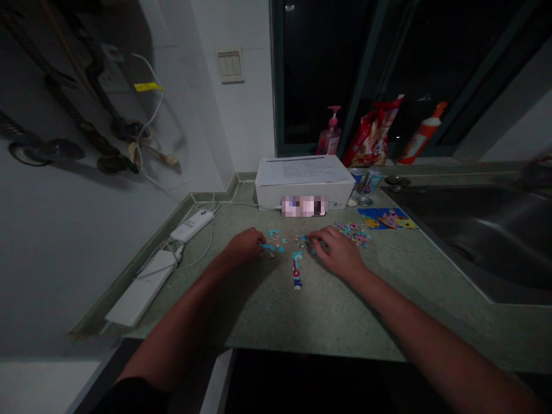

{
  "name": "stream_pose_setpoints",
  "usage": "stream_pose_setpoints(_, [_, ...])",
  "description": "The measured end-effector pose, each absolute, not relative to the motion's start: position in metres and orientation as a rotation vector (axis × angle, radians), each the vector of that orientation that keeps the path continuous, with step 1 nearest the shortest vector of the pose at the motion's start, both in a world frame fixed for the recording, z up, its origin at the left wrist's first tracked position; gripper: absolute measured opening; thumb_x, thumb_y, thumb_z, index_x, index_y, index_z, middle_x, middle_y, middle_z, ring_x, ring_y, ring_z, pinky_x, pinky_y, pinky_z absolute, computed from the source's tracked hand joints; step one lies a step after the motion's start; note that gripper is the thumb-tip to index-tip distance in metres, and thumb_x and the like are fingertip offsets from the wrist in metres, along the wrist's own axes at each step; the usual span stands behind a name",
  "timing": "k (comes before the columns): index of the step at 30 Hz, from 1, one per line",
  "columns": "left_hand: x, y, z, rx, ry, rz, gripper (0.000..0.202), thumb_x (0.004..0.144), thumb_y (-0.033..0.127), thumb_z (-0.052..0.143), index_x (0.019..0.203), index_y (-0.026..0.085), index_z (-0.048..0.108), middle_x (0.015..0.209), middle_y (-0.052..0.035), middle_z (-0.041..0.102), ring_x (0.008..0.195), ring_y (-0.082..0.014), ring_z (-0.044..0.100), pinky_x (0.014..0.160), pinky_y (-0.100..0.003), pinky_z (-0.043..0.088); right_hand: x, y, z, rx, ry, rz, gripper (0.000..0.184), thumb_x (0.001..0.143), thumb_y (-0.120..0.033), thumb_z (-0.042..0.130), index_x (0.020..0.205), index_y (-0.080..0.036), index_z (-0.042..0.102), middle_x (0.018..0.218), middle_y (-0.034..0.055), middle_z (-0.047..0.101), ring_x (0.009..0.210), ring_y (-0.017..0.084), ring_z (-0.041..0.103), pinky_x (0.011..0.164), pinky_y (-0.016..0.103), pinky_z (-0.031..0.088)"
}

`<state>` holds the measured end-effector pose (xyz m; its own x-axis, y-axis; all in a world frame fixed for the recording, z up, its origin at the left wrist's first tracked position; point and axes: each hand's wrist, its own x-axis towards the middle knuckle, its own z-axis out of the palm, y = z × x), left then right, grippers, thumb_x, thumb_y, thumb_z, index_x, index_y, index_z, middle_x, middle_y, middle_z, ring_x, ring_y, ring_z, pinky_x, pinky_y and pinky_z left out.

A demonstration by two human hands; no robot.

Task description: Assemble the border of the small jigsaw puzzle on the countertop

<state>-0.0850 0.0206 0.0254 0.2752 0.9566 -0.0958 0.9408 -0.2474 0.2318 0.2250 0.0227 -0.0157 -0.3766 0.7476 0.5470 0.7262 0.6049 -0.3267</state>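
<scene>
Small jigsaw pieces [274,236], many of them light blue, lie loose on the counter between my two hands. My left hand [245,245] is closed at the left of this group, its fingertips pinched at a light-blue jigsaw piece. On the other side my right hand [338,252] rests with curved fingers, a gap showing between thumb and index finger. Its fingertips are beside a few more pieces [302,240]. A narrow joined strip of jigsaw pieces [296,270], blue, red and white, lies nearer to me, touched by neither hand.
A heap of mixed pieces [356,234] and a colourful picture card [387,218] lie right. Behind stands a white box [305,175] with a phone [304,206] leaning on it. A power strip [192,226] and white slab [140,287] are left, a sink [487,241] right.
</scene>
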Motion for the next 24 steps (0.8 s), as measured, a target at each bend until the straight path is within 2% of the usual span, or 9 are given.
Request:
stream_pose_setpoints(5, [-0.086, 0.027, 0.016, 2.280, 1.732, 0.181, 0.022, 0.088, 0.013, 0.071, 0.107, 0.017, 0.080, 0.116, -0.0107, 0.076, 0.105, -0.0235, 0.073, 0.094, -0.031, 0.055, 0.221, 0.023, -0.017, -1.180, -2.218, 0.023, 0.024, 0.106, -0.028, 0.054, 0.115, -0.023, 0.076, 0.104, 0.0084, 0.075, 0.097, 0.025, 0.072, 0.077, 0.034, 0.053])
stream_pose_setpoints(9, [-0.080, 0.023, 0.017, 2.215, 1.750, 0.265, 0.024, 0.083, 0.007, 0.068, 0.101, 0.018, 0.079, 0.103, -0.0075, 0.080, 0.097, -0.0234, 0.074, 0.087, -0.031, 0.055, 0.222, 0.020, -0.018, -1.178, -2.244, 0.028, 0.023, 0.106, -0.027, 0.055, 0.117, -0.025, 0.075, 0.106, 0.0073, 0.075, 0.095, 0.023, 0.072, 0.076, 0.033, 0.053])
stream_pose_setpoints(11, [-0.072, 0.019, 0.018, 2.177, 1.723, 0.318, 0.022, 0.085, 0.008, 0.067, 0.100, 0.020, 0.079, 0.098, -0.0047, 0.081, 0.093, -0.0223, 0.075, 0.083, -0.030, 0.055, 0.220, 0.016, -0.017, -1.157, -2.269, 0.057, 0.024, 0.107, -0.027, 0.054, 0.117, -0.025, 0.075, 0.106, 0.0072, 0.076, 0.095, 0.023, 0.073, 0.077, 0.033, 0.054])
stream_pose_setpoints(13, [-0.061, 0.013, 0.019, 2.123, 1.663, 0.402, 0.019, 0.092, 0.015, 0.065, 0.103, 0.022, 0.079, 0.096, -0.0017, 0.082, 0.088, -0.0190, 0.075, 0.080, -0.028, 0.055, 0.216, 0.011, -0.016, -1.114, -2.302, 0.105, 0.024, 0.107, -0.028, 0.055, 0.120, -0.025, 0.075, 0.108, 0.0078, 0.076, 0.097, 0.023, 0.074, 0.079, 0.034, 0.056])
stream_pose_setpoints(15, [-0.050, 0.009, 0.018, 1.902, 1.520, 0.612, 0.015, 0.090, 0.015, 0.067, 0.099, 0.020, 0.078, 0.093, -0.0013, 0.082, 0.084, -0.0177, 0.076, 0.078, -0.027, 0.056, 0.210, 0.006, -0.014, -1.041, -2.333, 0.161, 0.026, 0.107, -0.028, 0.057, 0.127, -0.025, 0.072, 0.114, 0.0093, 0.077, 0.102, 0.024, 0.075, 0.082, 0.036, 0.058])
stream_pose_setpoints(18, [-0.038, 0.003, 0.014, 1.749, 1.333, 0.743, 0.009, 0.088, 0.016, 0.070, 0.092, 0.019, 0.077, 0.089, -0.0018, 0.082, 0.084, -0.0176, 0.077, 0.079, -0.027, 0.057, 0.203, -0.001, -0.013, -0.908, -2.362, 0.234, 0.031, 0.106, -0.030, 0.061, 0.135, -0.027, 0.068, 0.124, 0.0109, 0.077, 0.110, 0.026, 0.075, 0.090, 0.040, 0.060])
stream_pose_setpoints(24, [-0.033, 0.000, 0.009, 1.608, 1.289, 0.757, 0.004, 0.086, 0.018, 0.074, 0.090, 0.019, 0.073, 0.088, -0.0036, 0.081, 0.084, -0.0190, 0.077, 0.082, -0.031, 0.059, 0.201, -0.003, -0.012, -0.866, -2.354, 0.270, 0.023, 0.108, -0.028, 0.058, 0.126, -0.027, 0.072, 0.119, 0.0097, 0.077, 0.107, 0.024, 0.075, 0.090, 0.039, 0.061])
